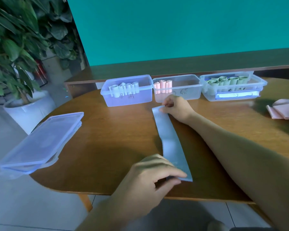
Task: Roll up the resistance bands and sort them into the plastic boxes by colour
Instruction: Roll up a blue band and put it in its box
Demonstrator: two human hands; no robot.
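Wooden table (107, 130), teal wall behind. Blue band (169, 140) lies flat, lengthwise, mid-table. Right hand (175, 108) pinches its far end between thumb and fingers; left hand (147, 179) pinches the near end. Beyond: three open plastic boxes (127, 99) holding blue, pink and green rolls. Stacked lids (40, 144) at left edge; pink bands (284, 110) far right.

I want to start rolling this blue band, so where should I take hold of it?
Take the blue band at its near short end, beside the left hand, coming from the table's front edge. It lies flat and lengthwise away from you, so that end rolls straight forward.
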